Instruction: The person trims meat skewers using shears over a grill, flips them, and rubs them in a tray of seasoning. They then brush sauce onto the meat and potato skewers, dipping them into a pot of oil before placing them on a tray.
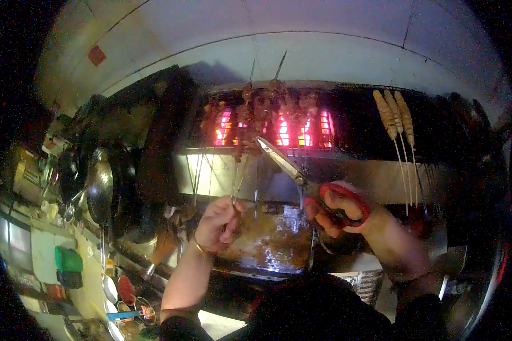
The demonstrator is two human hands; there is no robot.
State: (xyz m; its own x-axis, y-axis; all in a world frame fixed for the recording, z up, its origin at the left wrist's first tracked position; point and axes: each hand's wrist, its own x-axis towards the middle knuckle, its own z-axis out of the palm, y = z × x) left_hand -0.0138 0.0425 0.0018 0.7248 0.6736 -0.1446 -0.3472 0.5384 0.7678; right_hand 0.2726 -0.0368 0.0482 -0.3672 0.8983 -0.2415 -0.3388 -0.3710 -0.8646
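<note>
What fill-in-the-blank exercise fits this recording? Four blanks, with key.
1. The right hand holds ____ with red handles.
2. The bracelet is on the ____ wrist.
3. The left hand grips a ____.
4. Beyond the glowing burner, to the right, lie ____ pale skewers.

Missing words: scissors; left; skewer; three.

Grill (353, 122) in the middle, wall (301, 52) on its far side.
The bunched meat skewers (261, 108) lie across its left and central part, in front of the burners (283, 132) from here; three other skewers (398, 116) sit well to the right, side by side, sticks toward the near side. A tray (261, 244) lies nearer than the grill, and pans (100, 190) are off to the left.
</note>
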